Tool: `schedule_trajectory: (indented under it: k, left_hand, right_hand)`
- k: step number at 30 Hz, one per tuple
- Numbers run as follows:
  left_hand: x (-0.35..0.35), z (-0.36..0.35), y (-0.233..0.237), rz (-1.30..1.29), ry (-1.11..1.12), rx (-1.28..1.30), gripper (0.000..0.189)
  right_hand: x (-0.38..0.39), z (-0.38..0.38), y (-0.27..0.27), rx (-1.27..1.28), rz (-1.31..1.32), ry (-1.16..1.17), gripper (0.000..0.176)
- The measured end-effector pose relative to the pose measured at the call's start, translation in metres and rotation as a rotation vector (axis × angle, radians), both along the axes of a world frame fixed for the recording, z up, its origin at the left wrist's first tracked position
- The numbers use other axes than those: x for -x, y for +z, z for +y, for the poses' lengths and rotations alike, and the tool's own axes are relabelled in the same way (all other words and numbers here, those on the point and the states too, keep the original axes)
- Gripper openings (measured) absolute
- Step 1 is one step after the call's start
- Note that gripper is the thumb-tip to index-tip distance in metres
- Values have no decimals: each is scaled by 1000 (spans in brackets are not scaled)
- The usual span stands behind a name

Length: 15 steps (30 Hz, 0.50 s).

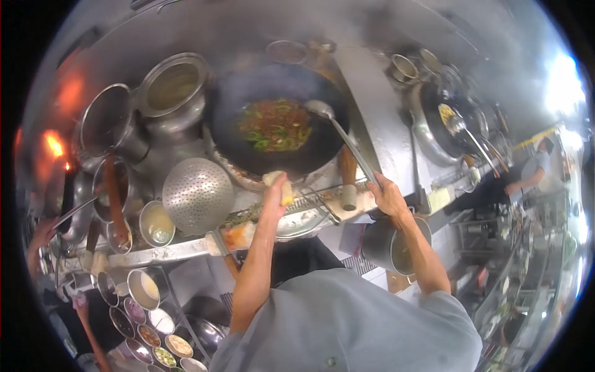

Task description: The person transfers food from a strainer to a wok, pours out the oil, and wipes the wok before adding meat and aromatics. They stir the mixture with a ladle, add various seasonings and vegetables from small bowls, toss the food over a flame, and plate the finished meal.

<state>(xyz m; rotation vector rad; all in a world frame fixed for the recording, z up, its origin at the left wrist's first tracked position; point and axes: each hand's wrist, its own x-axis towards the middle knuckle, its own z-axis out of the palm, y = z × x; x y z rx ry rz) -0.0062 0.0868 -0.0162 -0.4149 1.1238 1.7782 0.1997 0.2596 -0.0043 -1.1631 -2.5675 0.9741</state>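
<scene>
A large dark wok (248, 155) on the stove holds green peppers and reddish-brown food (276, 126), with haze above it. My left hand (276, 191) is closed on a yellowish cloth (286, 192) at the wok's near rim. Closed round the handle of a long metal ladle (350, 144), my right hand (388, 196) is right of the wok. The ladle's bowl rests over the wok's right side, beside the food. A round perforated strainer (198, 196) lies left of my left hand.
Metal pots (172, 90) stand left of the wok, and a flame (54, 144) burns further left. Small bowls of ingredients (149, 335) are at lower left. Co-workers' arms (92, 335) show at the left; another person (534, 170) stands at the right near a second wok (434, 127).
</scene>
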Motion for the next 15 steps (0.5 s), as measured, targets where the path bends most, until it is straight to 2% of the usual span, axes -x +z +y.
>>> schedule_trajectory:
  k: [1, 2, 5, 8, 10, 12, 14, 15]
  left_hand:
    - [4, -9, -3, -4, -59, -13, 32]
    - [8, -19, -8, 0, -104, -33, 35]
    - [8, -78, -26, 129, 235, 25, 30]
    - [22, -162, -15, 259, 704, 34, 28]
    - [35, -207, 2, 450, 931, 74, 26]
    - [52, -224, 31, 428, 1160, 26, 24]
    - [69, -230, 49, 457, 1214, -13, 25]
    - [78, -235, 54, 472, 1237, -56, 25]
  right_hand:
    - [15, -7, 11, 195, -11, -49, 38]
    - [32, -7, 8, 120, 57, 41, 37]
    - [97, -10, 20, 585, 219, 92, 49]
    - [197, -14, 37, 702, 270, 305, 46]
    - [274, -15, 42, 519, 216, 496, 41]
    - [340, -34, 38, 435, 186, 507, 38]
    - [388, -61, 40, 367, 155, 527, 23]
    - [406, -67, 34, 371, 162, 552, 23]
